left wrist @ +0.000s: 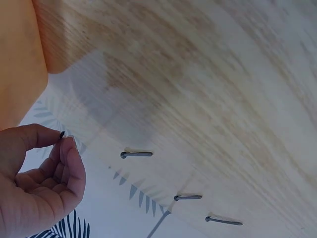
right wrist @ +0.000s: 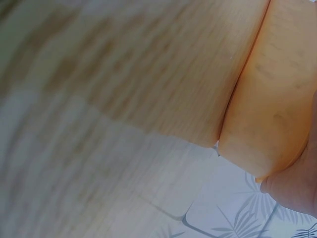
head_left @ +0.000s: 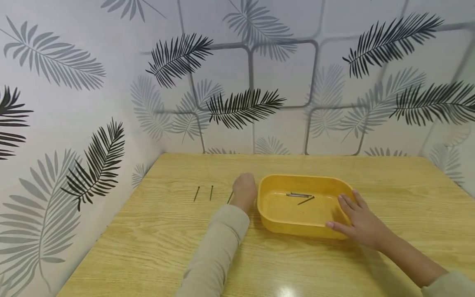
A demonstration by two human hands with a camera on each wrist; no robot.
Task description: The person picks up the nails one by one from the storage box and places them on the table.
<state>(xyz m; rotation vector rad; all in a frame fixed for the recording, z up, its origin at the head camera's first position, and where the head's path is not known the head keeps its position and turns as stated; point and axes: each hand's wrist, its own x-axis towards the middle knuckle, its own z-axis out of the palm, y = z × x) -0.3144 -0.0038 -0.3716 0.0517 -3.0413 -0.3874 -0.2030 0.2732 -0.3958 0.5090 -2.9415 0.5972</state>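
Note:
My left hand (head_left: 245,190) is just left of the yellow plastic tray (head_left: 274,227). Between thumb and index finger it pinches a nail (left wrist: 62,134), of which only a small dark end shows; the head view hides it. Three more nails lie apart on the table: a left one (head_left: 196,194), a middle one (head_left: 211,193) and one beside the hand (head_left: 230,198), partly covered by it. Inside the tray are a few dark nails (head_left: 306,201). My right hand (head_left: 358,218) rests on the tray's near right corner, fingers extended over the rim, thumb on the near edge.
The light wood-grain table (head_left: 148,231) runs back to a wall (head_left: 226,136) with a feather-pattern covering. Another patterned wall (head_left: 44,123) rises along the table's left side.

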